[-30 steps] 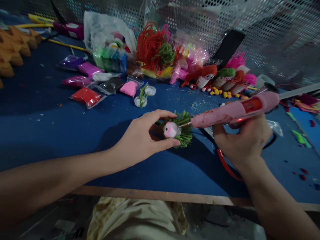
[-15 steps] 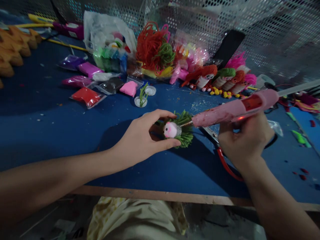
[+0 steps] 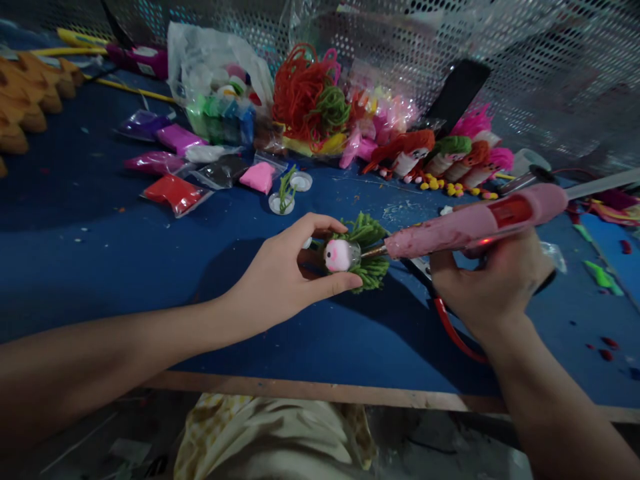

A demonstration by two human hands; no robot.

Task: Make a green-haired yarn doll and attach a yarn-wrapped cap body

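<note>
Between its thumb and fingers, my left hand [image 3: 285,267] holds a small doll [image 3: 341,256] with a pale pink face, a dark eye and green yarn hair [image 3: 373,257]. My right hand [image 3: 493,280] is wrapped round a pink hot glue gun [image 3: 450,230] with a small orange light lit. The gun's metal nozzle [image 3: 373,252] points left and meets the end of the doll's head, beside the yarn. Under my right hand lie scissors with a red handle [image 3: 455,333], partly hidden by the hand.
Several finished yarn-haired dolls [image 3: 453,160] stand at the back right, near a black phone [image 3: 457,93]. Bags of coloured clay [image 3: 177,193], a yarn tangle [image 3: 305,93] and white lids [image 3: 281,203] lie behind my left hand. An orange egg tray [image 3: 30,100] sits far left. The table's wooden edge [image 3: 300,390] runs in front.
The doll has risen slightly and turned a little in my left hand. The glue gun has shifted slightly right, its nozzle still at the doll's head.
</note>
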